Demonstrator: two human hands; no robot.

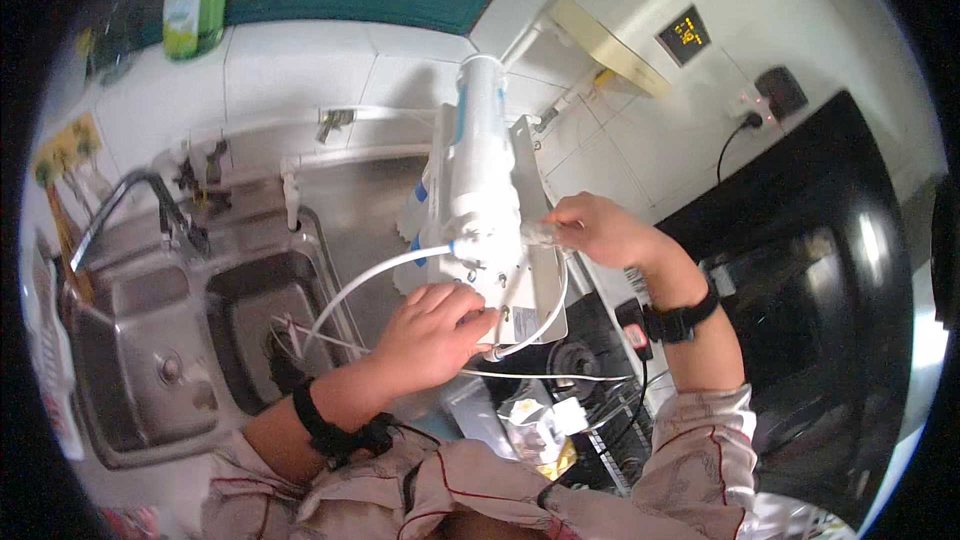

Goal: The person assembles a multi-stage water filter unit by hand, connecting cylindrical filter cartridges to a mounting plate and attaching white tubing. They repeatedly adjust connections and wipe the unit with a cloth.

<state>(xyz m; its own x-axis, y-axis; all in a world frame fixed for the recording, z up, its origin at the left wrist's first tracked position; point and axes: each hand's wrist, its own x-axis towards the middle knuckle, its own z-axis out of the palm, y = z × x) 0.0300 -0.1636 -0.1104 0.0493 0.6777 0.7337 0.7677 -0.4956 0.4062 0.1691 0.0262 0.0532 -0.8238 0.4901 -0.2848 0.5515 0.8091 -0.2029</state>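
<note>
A white water filter unit stands before me, with a tall white cylinder (481, 142) on a white mounting bracket (536, 315). My left hand (439, 330) grips the bracket's lower left edge, thumb over its face and fingertips partly hidden. At the unit's right side, my right hand (604, 231) pinches a pale, translucent piece (538, 232), blurred and hard to identify. A white tube (375, 268) curves left from a blue-collared port on the unit. Another white tube (556, 307) loops from the right side down to a fitting (493, 354) beside my left thumb.
To the left lies a double steel sink (255, 315) with a curved faucet (139, 180). A glossy black panel (810, 300) slants at right. Above hangs a water heater (637, 7); a plug (751, 120) sits in the wall. A green bottle (199, 0) stands high at left.
</note>
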